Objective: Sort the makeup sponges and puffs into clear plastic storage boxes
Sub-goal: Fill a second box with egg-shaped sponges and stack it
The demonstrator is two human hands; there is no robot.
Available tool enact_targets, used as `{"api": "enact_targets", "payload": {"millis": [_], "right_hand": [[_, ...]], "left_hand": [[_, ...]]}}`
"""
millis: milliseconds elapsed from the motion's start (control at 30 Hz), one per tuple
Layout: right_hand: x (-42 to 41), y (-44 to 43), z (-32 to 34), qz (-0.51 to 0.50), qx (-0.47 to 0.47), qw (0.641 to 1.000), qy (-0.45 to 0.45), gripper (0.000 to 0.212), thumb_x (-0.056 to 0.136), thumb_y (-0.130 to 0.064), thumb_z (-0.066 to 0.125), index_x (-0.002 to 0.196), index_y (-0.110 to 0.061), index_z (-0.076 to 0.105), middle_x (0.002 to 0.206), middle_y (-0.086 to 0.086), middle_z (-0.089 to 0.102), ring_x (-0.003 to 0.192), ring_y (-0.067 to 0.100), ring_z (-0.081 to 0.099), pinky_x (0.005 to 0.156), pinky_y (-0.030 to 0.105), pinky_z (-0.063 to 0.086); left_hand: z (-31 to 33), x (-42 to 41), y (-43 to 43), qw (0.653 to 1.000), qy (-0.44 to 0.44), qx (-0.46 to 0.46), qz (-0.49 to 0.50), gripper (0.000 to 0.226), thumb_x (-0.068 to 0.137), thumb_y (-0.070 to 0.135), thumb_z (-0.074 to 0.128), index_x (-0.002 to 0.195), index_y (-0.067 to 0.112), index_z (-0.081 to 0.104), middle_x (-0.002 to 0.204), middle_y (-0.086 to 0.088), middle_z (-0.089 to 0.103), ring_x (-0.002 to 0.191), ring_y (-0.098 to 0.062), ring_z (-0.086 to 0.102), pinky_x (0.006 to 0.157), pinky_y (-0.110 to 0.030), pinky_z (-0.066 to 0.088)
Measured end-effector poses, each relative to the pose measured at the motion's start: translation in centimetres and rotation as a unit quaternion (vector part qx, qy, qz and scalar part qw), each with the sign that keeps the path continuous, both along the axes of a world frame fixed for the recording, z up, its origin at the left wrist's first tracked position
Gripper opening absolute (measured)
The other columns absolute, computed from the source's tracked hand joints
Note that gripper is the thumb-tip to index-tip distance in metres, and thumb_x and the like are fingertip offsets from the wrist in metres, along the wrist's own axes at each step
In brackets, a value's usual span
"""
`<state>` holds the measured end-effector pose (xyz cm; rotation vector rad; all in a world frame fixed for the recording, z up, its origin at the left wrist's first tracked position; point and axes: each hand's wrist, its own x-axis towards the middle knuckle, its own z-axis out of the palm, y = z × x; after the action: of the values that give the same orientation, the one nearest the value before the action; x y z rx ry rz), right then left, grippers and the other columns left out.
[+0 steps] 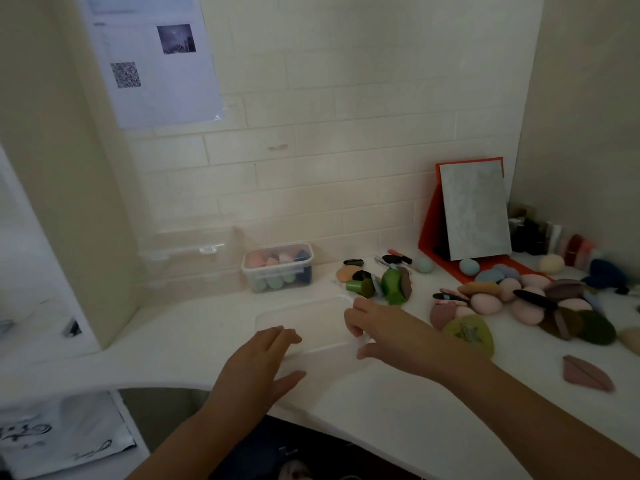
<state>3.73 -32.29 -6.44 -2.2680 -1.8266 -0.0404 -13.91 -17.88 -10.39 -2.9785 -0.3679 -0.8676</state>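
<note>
One clear rectangular plastic box [318,327], barely visible on white table [194,337]; left hand [263,358] lay flat on it, right hand [374,330] pinched its edge.

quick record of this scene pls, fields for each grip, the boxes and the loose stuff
near box: clear, on white counter, nothing seen inside
left grip: fingers straight, resting on near box's left edge
right grip: fingers curled on near box's right edge
far box: clear, behind near box, holds sponges
loose pile: sponges and puffs, right of near box
mirror: orange stand, behind pile
</note>
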Motion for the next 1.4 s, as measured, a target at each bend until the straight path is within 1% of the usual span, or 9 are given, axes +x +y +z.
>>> {"api": "enact_targets", "payload": {"millis": [133, 267, 433, 500, 667, 767, 867, 1133, 1400], "right_hand": [[-0.8, -0.1, -0.6, -0.035, 0.015, 0.998, -0.055, 0.029, 0.087, -0.025, 0.064, 0.107, -0.024, 0.043, 0.116, -0.005, 0.044, 0.102, 0.016, 0.047, 0.082, 0.035, 0.048], [-1.8, 0.5, -0.6, -0.043, -0.005, 0.996, -0.076, 0.07, 0.084, -0.033, 0.067, 0.143, -0.027, 0.03, 0.15, -0.001, 0.03, 0.138, 0.018, 0.028, 0.109, 0.035, 0.032], [-1.4, 2.0, -1.8, -0.057, 0.033, 0.989, -0.134, 0.058, 0.098, -0.013, 0.046, 0.149, -0.02, 0.02, 0.157, 0.003, 0.021, 0.141, 0.018, 0.026, 0.111, 0.032, 0.029], [-0.9, 2.2, -2.7, -0.06, 0.045, 0.982, -0.171, 0.06, 0.093, -0.011, 0.054, 0.148, -0.016, 0.028, 0.153, 0.006, 0.029, 0.138, 0.019, 0.034, 0.107, 0.033, 0.037], [0.6, 2.5, -5.1, -0.043, 0.116, 0.969, -0.216, 0.075, 0.026, -0.029, 0.096, 0.097, -0.016, 0.076, 0.097, 0.001, 0.074, 0.081, 0.012, 0.073, 0.059, 0.023, 0.056], [0.7, 2.6, -4.9, -0.046, 0.151, 0.972, -0.172, 0.067, 0.043, -0.022, 0.094, 0.106, -0.018, 0.073, 0.107, -0.001, 0.072, 0.091, 0.009, 0.071, 0.065, 0.023, 0.057], [1.1, 2.0, -4.8, -0.066, 0.179, 0.98, -0.062, 0.047, 0.094, -0.024, 0.052, 0.14, -0.027, 0.041, 0.142, -0.007, 0.048, 0.124, 0.007, 0.051, 0.098, 0.022, 0.045], [2.5, 1.1, -6.6, -0.131, 0.275, 0.928, 0.214, 0.062, 0.078, -0.04, 0.072, 0.125, -0.032, 0.032, 0.123, -0.013, 0.048, 0.107, 0.006, 0.054, 0.087, 0.018, 0.042], [3.6, 1.2, -7.8, -0.089, 0.229, 0.964, 0.103, 0.026, 0.085, -0.034, 0.066, 0.106, -0.023, 0.057, 0.11, -0.019, 0.043, 0.101, 0.002, 0.053, 0.088, 0.022, 0.044]], "left_hand": [[2.8, 1.8, -0.9, 0.985, 0.144, 0.014, 0.093, 0.04, 0.088, 0.033, 0.058, 0.123, 0.023, 0.044, 0.123, 0.006, 0.053, 0.109, -0.012, 0.052, 0.086, -0.021, 0.041], [3.1, 4.1, -1.6, 0.972, 0.187, 0.051, 0.131, 0.03, 0.093, 0.024, 0.05, 0.121, 0.015, 0.044, 0.119, -0.003, 0.057, 0.104, -0.017, 0.057, 0.084, -0.024, 0.042], [2.2, 5.6, -2.2, 0.954, 0.227, 0.107, 0.165, 0.037, 0.097, 0.018, 0.041, 0.132, 0.007, 0.042, 0.13, -0.009, 0.051, 0.111, -0.021, 0.056, 0.088, -0.029, 0.045], [2.2, 5.8, -2.2, 0.948, 0.24, 0.13, 0.165, 0.039, 0.097, 0.018, 0.04, 0.134, 0.005, 0.041, 0.13, -0.01, 0.051, 0.11, -0.021, 0.056, 0.088, -0.03, 0.045], [3.6, 5.7, -1.8, 0.946, 0.251, 0.153, 0.135, 0.035, 0.096, 0.029, 0.04, 0.121, 0.008, 0.054, 0.108, -0.007, 0.063, 0.095, -0.019, 0.061, 0.072, -0.023, 0.037], [3.6, 5.0, -1.5, 0.959, 0.214, 0.151, 0.111, 0.036, 0.098, 0.031, 0.035, 0.119, 0.01, 0.055, 0.108, -0.006, 0.064, 0.093, -0.019, 0.062, 0.071, -0.024, 0.037], [3.1, 4.2, -0.5, 0.976, 0.161, 0.124, 0.077, 0.04, 0.099, 0.038, 0.029, 0.123, 0.017, 0.054, 0.114, -0.001, 0.065, 0.094, -0.016, 0.064, 0.079, -0.024, 0.046], [4.6, 3.5, 0.6, 0.999, 0.031, 0.026, 0.021, 0.037, 0.097, 0.043, 0.037, 0.115, 0.027, 0.065, 0.11, 0.007, 0.068, 0.093, -0.009, 0.063, 0.081, -0.015, 0.039], [6.9, 5.9, 3.8, 0.953, -0.23, -0.194, 0.037, 0.016, 0.089, 0.03, 0.059, 0.098, 0.018, 0.065, 0.088, 0.008, 0.065, 0.08, -0.008, 0.059, 0.074, -0.023, 0.046]]}}
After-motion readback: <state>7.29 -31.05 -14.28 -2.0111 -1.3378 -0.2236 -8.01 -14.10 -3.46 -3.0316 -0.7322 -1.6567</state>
